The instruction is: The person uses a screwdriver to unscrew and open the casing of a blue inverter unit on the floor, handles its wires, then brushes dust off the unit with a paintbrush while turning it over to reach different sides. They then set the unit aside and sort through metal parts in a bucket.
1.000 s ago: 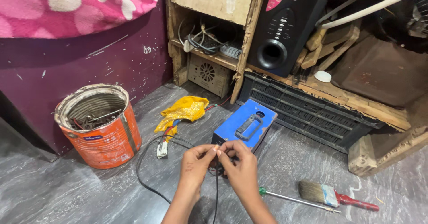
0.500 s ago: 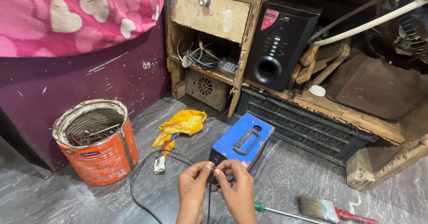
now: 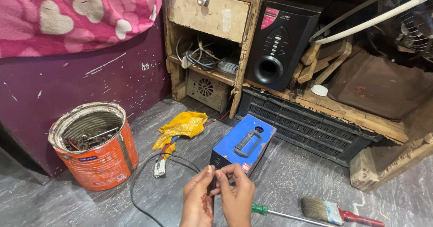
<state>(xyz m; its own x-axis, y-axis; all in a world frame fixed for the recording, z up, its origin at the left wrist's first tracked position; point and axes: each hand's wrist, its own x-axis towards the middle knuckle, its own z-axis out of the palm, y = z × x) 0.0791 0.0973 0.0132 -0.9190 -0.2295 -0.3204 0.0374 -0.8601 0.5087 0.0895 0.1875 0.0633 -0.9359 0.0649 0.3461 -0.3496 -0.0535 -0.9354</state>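
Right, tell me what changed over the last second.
Both hands, left hand and right hand, slid lower in the view as the camera tilted up, keeping their fingertip pinch on the black cable. Blue box, orange can and paintbrush stayed put.

Both hands, left hand [image 3: 197, 200] and right hand [image 3: 235, 195], pinch a thin black cable [image 3: 140, 191] (fingertips meeting) before a blue rectangular plastic battery box [image 3: 243, 143] on the grey floor [image 3: 54, 209].

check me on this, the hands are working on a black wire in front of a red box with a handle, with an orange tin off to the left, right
Not quite: the box with the handle is blue, not red, as the head view shows. The rest holds: the left hand and right hand pinch a black wire before it, with the orange tin to the left.
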